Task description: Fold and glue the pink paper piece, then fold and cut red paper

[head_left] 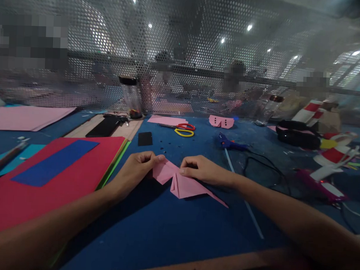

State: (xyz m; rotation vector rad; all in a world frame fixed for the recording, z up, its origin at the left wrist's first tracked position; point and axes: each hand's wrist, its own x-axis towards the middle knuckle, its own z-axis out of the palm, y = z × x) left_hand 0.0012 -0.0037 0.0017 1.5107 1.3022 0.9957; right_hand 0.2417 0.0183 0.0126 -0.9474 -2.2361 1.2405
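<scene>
Brown table edge (205, 263) nearest, left hand (139, 165) and right hand (205, 170) both tightly pinching folded pink paper (188, 186), scissors (176, 126) and glue gun (230, 144) beyond

The small folded pink paper piece (188, 187) is matt and smooth between its creases. The large red rectangular sheet (48, 199) looks like matt paper, as does the long blue strip (55, 164). The red-and-yellow-handled scissors (180, 126) pair plastic-looking loops with metal blades. The grey perforated panel (197, 45) looks like shiny metal.
</scene>
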